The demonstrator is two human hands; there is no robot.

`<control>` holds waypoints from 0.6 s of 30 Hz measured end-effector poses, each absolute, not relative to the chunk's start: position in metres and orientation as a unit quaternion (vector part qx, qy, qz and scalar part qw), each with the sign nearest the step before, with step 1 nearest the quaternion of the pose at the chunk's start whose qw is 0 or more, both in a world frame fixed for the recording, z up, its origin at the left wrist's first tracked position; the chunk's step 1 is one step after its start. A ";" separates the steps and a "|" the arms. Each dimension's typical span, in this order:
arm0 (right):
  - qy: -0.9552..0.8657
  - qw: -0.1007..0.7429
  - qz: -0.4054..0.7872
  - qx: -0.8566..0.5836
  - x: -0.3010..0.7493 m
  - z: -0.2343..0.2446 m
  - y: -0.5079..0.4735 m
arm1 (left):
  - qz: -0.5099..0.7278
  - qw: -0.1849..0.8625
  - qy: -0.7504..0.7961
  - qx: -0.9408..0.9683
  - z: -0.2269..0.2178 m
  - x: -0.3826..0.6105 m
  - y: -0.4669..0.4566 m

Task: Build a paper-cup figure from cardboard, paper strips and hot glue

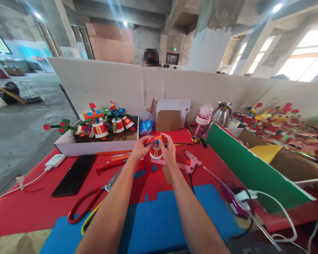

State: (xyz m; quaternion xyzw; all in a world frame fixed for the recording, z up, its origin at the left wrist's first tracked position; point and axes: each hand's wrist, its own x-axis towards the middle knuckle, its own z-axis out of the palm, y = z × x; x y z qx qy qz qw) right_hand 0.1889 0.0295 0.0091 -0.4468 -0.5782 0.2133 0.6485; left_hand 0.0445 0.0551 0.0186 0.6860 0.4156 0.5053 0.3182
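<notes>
My left hand [140, 148] and my right hand [169, 150] are both closed around a small paper-cup figure [155, 146]. The figure has an orange head with blue spots and a red-and-white cup body. I hold it above the red table [29, 208], straight in front of me. A pink glue gun [191, 162] lies just right of my right hand. Red-handled scissors [94, 199] lie below my left forearm. A blue foam sheet [159, 218] lies under both forearms.
A white box [69, 145] of finished cup figures stands at the back left. A black phone [74, 175] and a white charger [55, 160] lie at the left. A green board [250, 169], a pink bottle [204, 118] and a metal kettle [221, 113] are at the right.
</notes>
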 end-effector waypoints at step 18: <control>-0.545 0.658 0.203 -0.479 0.197 0.005 0.034 | 0.553 0.292 0.398 0.672 0.013 0.044 0.058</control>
